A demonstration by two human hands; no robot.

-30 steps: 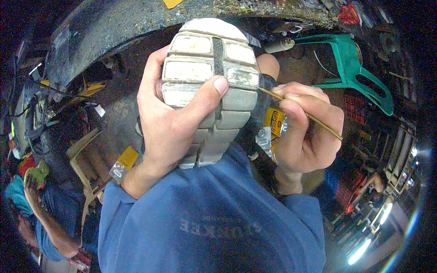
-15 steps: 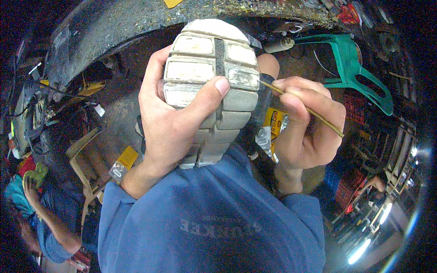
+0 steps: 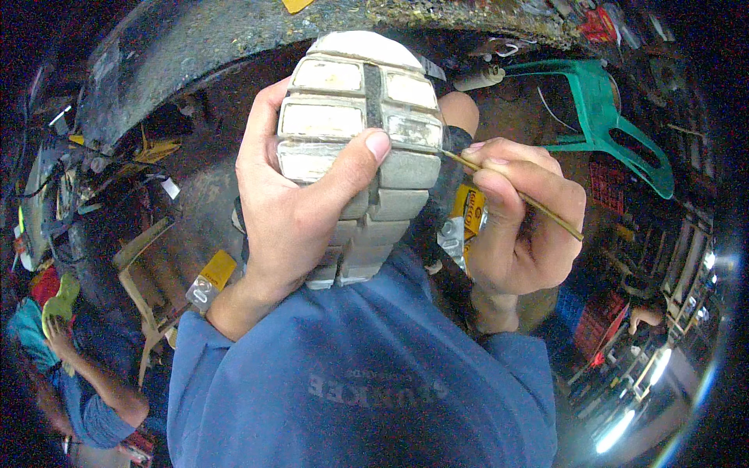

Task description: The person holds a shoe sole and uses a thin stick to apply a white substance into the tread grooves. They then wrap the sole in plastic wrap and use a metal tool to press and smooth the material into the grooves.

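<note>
In the head camera's view, a pale, block-treaded shoe sole (image 3: 409, 166) is held upright before the chest of a person in a blue shirt (image 3: 351, 374), its underside turned to the lens. It is gripped by the left hand (image 3: 289, 210), the thumb being pressed across the tread near the central groove and the fingers wrapped around the left edge, partly hidden behind it. By the right hand (image 3: 534, 210), a thin brownish rod (image 3: 550, 215) is pinched between thumb and fingers, its tip pointed at the right edge of the sole; whether the edge is touched cannot be told.

Below the hands, yellow-and-clear packages are seen on both sides, one (image 3: 218, 269) near the left wrist and another (image 3: 468, 210) just beside the right hand. The scene is bordered at the top by a worn grey bench (image 3: 179, 74), and at the upper right by a green plastic chair (image 3: 597, 109), with a whitish cylinder (image 3: 480, 79) seen near it. At the lower left, a light green piece (image 3: 61, 300) is held by a co-worker (image 3: 97, 390). Red crates (image 3: 601, 324) and bright lamps (image 3: 616, 431) are seen at the lower right.
</note>
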